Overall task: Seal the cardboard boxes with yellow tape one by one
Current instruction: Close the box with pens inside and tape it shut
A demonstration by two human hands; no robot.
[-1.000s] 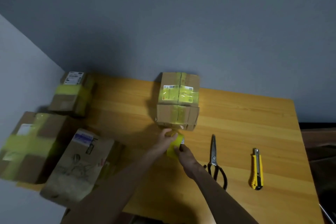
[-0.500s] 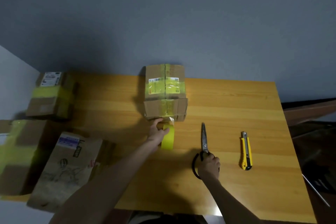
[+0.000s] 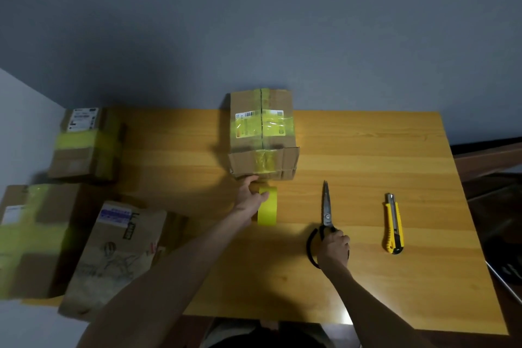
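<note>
A cardboard box (image 3: 262,133) stands mid-table near the wall, with yellow tape along its top seam and down its near face. Just in front of it my left hand (image 3: 250,198) grips the yellow tape roll (image 3: 267,207), which stands on edge on the table, its strip leading up to the box's near face. To the right my right hand (image 3: 333,248) is curled round the black handles of the scissors (image 3: 326,206), which lie on the table with the blades pointing away from me.
A yellow utility knife (image 3: 393,223) lies right of the scissors. Three more cardboard boxes sit at the left: a taped one (image 3: 84,144) at the back, a taped one (image 3: 31,237) at the edge, a brown one (image 3: 113,257) nearer me. The wooden table (image 3: 367,155) ends at right.
My right hand let go of the tape roll, moved right and took hold of the scissors' handles. My left hand keeps the roll at the box's near face.
</note>
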